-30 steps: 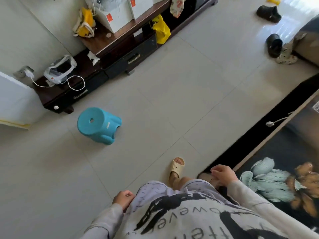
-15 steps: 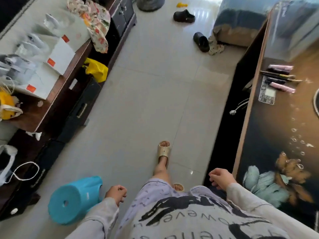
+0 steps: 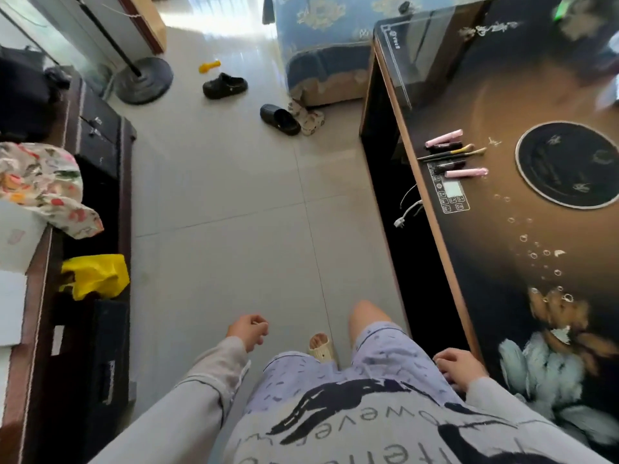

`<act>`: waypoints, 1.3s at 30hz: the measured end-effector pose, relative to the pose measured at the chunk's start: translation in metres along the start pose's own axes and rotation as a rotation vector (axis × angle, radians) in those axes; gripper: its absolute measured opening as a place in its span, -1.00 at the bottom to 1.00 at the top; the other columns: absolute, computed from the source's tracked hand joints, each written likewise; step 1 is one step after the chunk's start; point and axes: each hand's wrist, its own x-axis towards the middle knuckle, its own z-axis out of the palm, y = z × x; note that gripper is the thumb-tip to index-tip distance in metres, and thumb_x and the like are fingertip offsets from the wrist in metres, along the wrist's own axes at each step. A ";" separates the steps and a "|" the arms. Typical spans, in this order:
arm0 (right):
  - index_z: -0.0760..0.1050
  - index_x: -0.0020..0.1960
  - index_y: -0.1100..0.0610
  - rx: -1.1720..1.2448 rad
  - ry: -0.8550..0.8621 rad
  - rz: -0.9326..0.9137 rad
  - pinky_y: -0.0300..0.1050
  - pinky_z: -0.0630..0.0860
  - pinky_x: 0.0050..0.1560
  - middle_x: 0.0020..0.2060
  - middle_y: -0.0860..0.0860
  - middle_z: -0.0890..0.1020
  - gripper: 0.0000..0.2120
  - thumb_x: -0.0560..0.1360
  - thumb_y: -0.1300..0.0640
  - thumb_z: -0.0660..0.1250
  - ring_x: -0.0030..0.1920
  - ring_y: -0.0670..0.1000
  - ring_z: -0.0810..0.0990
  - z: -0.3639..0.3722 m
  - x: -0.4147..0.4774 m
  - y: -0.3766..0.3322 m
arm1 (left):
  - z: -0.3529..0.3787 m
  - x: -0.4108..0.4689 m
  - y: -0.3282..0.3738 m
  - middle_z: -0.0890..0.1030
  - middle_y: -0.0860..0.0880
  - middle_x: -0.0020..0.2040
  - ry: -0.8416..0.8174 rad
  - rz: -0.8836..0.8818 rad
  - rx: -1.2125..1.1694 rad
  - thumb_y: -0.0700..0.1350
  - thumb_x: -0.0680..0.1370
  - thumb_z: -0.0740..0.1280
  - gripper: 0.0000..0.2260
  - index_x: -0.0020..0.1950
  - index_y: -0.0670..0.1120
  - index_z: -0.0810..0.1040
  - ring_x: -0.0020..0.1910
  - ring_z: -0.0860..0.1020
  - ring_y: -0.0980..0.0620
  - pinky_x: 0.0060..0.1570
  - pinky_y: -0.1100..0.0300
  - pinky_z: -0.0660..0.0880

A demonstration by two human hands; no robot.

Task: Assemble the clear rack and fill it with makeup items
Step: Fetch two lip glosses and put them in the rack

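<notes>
The left hand (image 3: 248, 331) hangs over the tiled floor (image 3: 234, 182) with fingers loosely curled and nothing in it. The right hand (image 3: 459, 366) rests beside the thigh, close to the near edge of the dark glass-topped table (image 3: 522, 262); its fingers curl downward and are partly hidden, so whether it holds anything cannot be told. On the shirt, inverted lettering reads partly as "wever". Farther along the table, near its left edge, the makeup items (image 3: 454, 155) lie in a loose row: two pink tubes, dark pencils and gold-ferruled brushes, just above a printed control panel (image 3: 450, 189) whose markings are too small to read. A black round disc (image 3: 569, 164) sits to their right.
</notes>
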 end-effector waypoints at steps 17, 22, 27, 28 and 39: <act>0.45 -0.32 0.11 0.225 0.038 -0.019 -0.25 0.33 -0.48 -0.40 0.05 0.50 -0.74 0.50 0.33 0.18 -0.46 -0.02 0.41 -0.073 0.085 -0.229 | -0.052 0.129 0.170 0.41 -0.07 -0.46 -0.107 -0.073 0.317 -0.37 0.53 0.17 -0.67 -0.42 -0.13 0.39 -0.49 0.32 0.04 -0.53 0.29 0.29; 0.44 -0.36 0.10 0.299 0.063 0.066 -0.23 0.32 -0.46 -0.42 0.03 0.51 -0.72 0.48 0.32 0.19 -0.47 -0.03 0.41 -0.092 0.091 -0.260 | -0.055 0.168 0.278 0.45 -0.06 -0.39 -0.161 0.025 0.411 -0.33 0.55 0.16 -0.71 -0.36 -0.11 0.40 -0.47 0.36 0.01 -0.45 0.27 0.21; 0.44 -0.31 0.18 0.457 0.124 0.173 -0.27 0.31 -0.52 -0.46 0.04 0.49 -0.78 0.48 0.33 0.17 -0.51 -0.02 0.38 -0.090 0.098 -0.281 | -0.040 0.206 0.395 0.48 -0.01 -0.38 -0.249 0.182 0.631 -0.28 0.55 0.18 -0.75 -0.31 -0.07 0.41 -0.49 0.41 0.06 -0.53 0.32 0.24; 0.42 -0.33 0.18 0.501 0.146 0.213 -0.30 0.28 -0.54 -0.49 0.05 0.47 -0.76 0.49 0.34 0.16 -0.53 -0.02 0.35 -0.088 0.098 -0.286 | -0.036 0.211 0.419 0.47 0.00 -0.39 -0.268 0.224 0.692 -0.28 0.55 0.18 -0.75 -0.31 -0.06 0.40 -0.51 0.42 0.08 -0.56 0.35 0.23; 0.43 -0.45 0.10 0.749 0.228 0.489 -0.21 0.34 -0.30 -0.37 0.12 0.52 -0.67 0.47 0.29 0.25 -0.34 0.05 0.44 -0.045 0.087 -0.333 | 0.031 0.217 0.595 0.48 0.02 -0.39 -0.459 0.513 1.117 -0.26 0.56 0.18 -0.77 -0.29 -0.06 0.43 -0.65 0.42 0.24 -0.62 0.39 0.29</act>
